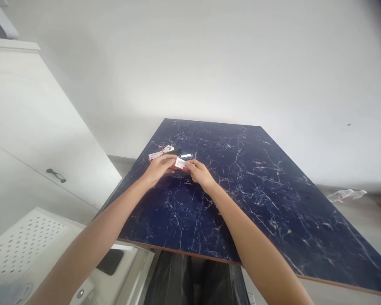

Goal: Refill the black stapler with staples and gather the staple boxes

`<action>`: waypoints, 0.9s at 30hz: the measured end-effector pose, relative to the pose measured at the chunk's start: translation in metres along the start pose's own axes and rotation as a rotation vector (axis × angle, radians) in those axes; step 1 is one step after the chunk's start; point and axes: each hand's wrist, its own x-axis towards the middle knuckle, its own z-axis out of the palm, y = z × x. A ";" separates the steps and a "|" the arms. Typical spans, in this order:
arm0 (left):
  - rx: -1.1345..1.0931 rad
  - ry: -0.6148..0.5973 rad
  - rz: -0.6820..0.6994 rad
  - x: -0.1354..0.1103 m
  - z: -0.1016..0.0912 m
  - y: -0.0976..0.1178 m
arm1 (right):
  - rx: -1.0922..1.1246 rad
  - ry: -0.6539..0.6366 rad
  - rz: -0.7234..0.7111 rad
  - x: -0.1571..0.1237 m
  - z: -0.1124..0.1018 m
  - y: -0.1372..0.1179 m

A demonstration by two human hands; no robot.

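Observation:
Between my two hands is a small white and red box (181, 164), held just above the blue marbled table. My left hand (161, 167) grips its left end, with the fingers bent round it. At the other end, my right hand (200, 173) pinches the box between thumb and fingers. Just beyond my left hand lies another white and red box (155, 155), partly covered by that hand. Beside it are a black item (176, 151), whose kind I cannot make out, and a slim shiny silver item (186, 155).
The dark blue marbled table (257, 190) stretches away to a white wall (209, 63). A white cabinet (51, 127) stands on the left, above a white perforated unit (22, 245). Clear plastic packaging (346, 195) lies past the table's right edge.

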 end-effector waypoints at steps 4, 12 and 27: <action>-0.089 -0.154 -0.089 -0.010 0.001 0.012 | -0.063 0.028 -0.074 0.000 0.000 0.006; -0.232 -0.179 -0.049 -0.009 0.004 0.014 | 0.030 0.063 -0.063 -0.004 0.007 -0.002; -0.053 0.010 0.097 -0.001 -0.009 0.008 | 0.090 0.343 -0.075 0.009 -0.015 0.004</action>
